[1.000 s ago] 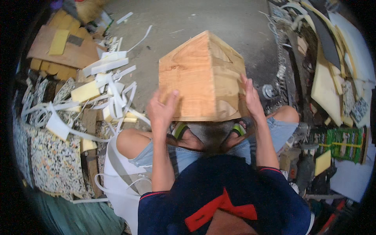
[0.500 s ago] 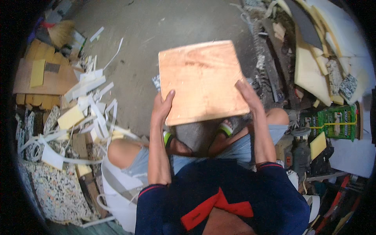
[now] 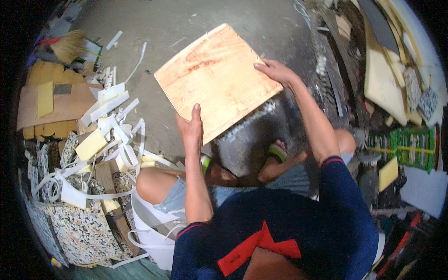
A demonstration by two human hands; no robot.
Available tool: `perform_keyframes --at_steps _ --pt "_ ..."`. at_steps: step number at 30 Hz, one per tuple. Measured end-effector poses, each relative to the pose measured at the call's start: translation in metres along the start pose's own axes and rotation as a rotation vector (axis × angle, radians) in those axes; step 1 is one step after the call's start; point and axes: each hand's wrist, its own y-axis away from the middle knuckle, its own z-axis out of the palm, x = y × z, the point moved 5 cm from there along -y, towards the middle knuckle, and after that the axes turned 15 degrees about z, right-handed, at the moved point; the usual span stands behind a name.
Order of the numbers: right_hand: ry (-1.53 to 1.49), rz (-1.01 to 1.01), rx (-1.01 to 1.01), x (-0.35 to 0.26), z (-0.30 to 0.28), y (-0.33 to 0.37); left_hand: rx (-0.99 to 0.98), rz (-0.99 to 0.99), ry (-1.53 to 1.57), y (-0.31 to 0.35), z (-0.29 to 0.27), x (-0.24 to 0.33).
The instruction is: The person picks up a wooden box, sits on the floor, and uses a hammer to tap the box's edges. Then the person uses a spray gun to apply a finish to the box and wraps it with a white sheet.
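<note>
one wooden piece (image 3: 217, 77) is in the air above the floor (image 3: 140, 21), in front of the person's knees, with its broad pale face upward. compared with half a second ago, it is turned counterclockwise, and its right side is now farther from the body. the two hands hold it: the left hand (image 3: 190, 126) pinches the near left edge with the thumb on top, and the right hand (image 3: 279, 73) pinches the right edge in the same manner; the other fingers are mostly hidden. below are two sandals with green straps (image 3: 278, 152). at left lie many white strips (image 3: 109, 107), too tangled to count, and one broom (image 3: 70, 46). at right stand green packages (image 3: 415, 147); their contents i cannot tell.
</note>
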Motion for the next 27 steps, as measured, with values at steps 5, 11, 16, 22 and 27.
perform_keyframes --at_steps 5,11,16,22,27 --pt "0.369 -0.222 0.47 -0.075 0.0 -0.04 0.024 0.074 -0.081 -0.005 0.003 -0.006" --pt "1.038 -0.556 0.454 -0.17 0.048 -0.13 0.018 -0.005 -0.072 -0.002 0.001 -0.003" --pt "1.093 -0.524 0.254 -0.197 0.051 -0.166 -0.004 -0.049 0.024 -0.002 0.001 -0.004" --pt "1.263 -0.5 0.301 -0.218 0.067 -0.138 0.035 -0.066 -0.022 -0.003 -0.004 0.008" --pt "1.534 -0.515 0.438 -0.238 0.111 -0.106 0.053 -0.001 0.023 -0.002 -0.004 0.007"
